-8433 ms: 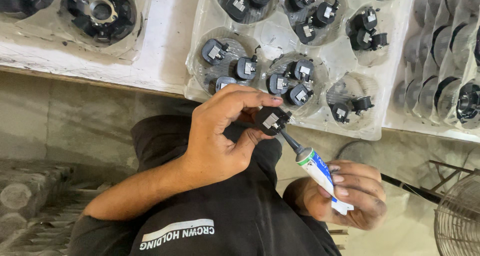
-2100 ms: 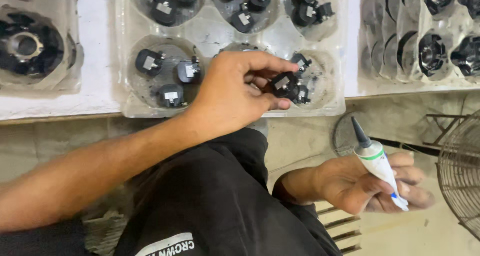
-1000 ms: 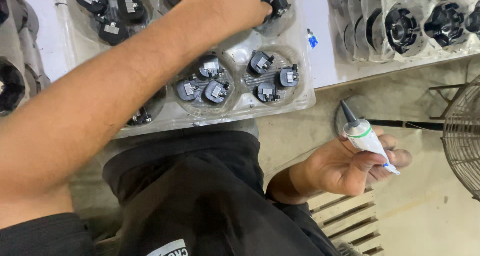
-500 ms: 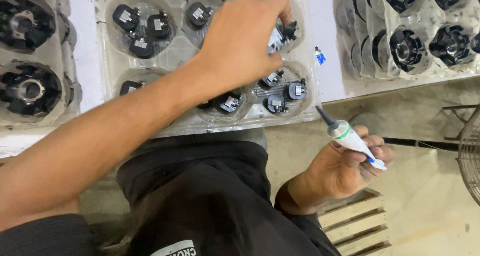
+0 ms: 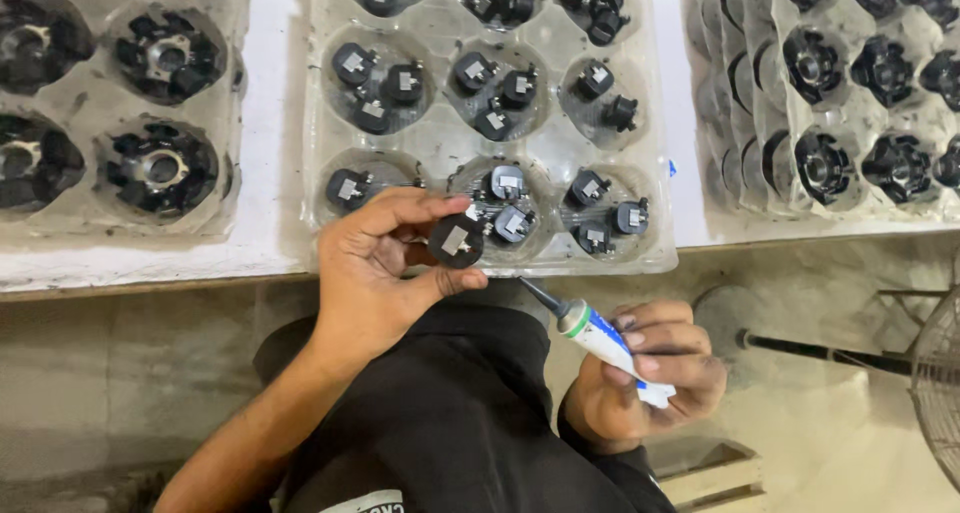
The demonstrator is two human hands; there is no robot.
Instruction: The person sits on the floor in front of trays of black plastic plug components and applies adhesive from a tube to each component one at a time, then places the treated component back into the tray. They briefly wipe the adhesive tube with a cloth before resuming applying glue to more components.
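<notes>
One black round part [image 5: 457, 241] is pinched between the thumb and forefinger of the left hand [image 5: 385, 273], with its pale square face turned up toward the camera. It is held just over the near edge of the clear plastic tray [image 5: 655, 188], in front of the tray's near middle pocket. The left fingers are closed on the part; the rest of that hand curls loosely under it.

Right of and below the part, the right hand [image 5: 650, 378] is wrapped around a small white and blue tube [image 5: 600, 338]. The tube's dark pointed nozzle [image 5: 540, 295] aims up toward the part but stands a little apart from it, not touching.

The tray lies on the white bench [image 5: 270, 213], and most of its pockets hold several like parts, all black with pale square faces. I cannot tell from this view which of them have had anything put on from the tube. Judging by the gap between nozzle and part, the held piece looks not yet treated, with the tray's many others possibly left to do.

Left of the tray sits another tray with larger black rings [image 5: 160, 168]; right of it, stacked trays hold more black rings [image 5: 825, 163].
</notes>
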